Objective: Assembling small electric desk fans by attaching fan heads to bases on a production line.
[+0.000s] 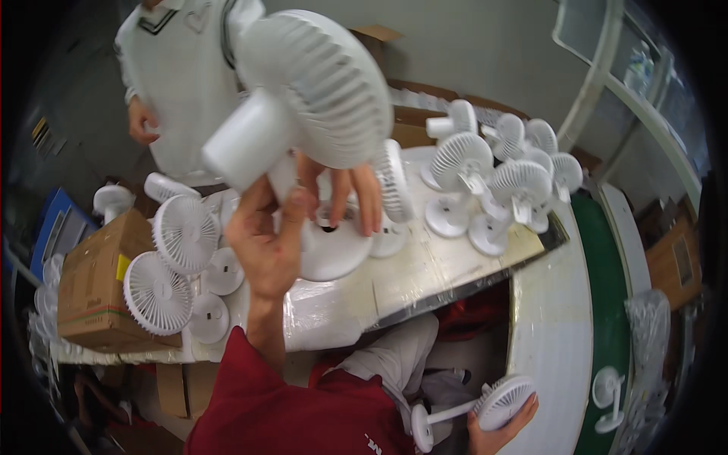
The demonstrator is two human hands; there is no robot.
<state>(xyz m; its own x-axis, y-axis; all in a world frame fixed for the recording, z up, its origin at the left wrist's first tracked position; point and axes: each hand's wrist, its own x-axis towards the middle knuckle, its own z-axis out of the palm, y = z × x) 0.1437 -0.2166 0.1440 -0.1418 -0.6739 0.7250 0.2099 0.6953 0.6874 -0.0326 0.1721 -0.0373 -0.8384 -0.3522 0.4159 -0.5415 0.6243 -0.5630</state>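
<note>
1. My left hand is closed round the stem of a white desk fan, raised at 12 o'clock.
2. My right hand, at 5 o'clock, grips a second fan by its head.
3. It looks like light, brittle plastic; I'd hold the stem, not the grille.

A raised white desk fan fills the upper middle of the view, its round base hanging just above the plastic-wrapped table. The left hand grips the fan's stem from below, fingers curled around it. The right hand is far below the table's near edge, closed on the head of a second small fan. To the left of the held fan's base, two more fans lean beside a cardboard box. To its right, a cluster of fans stands on the table. Behind the table stands a person in a pale vest.
</note>
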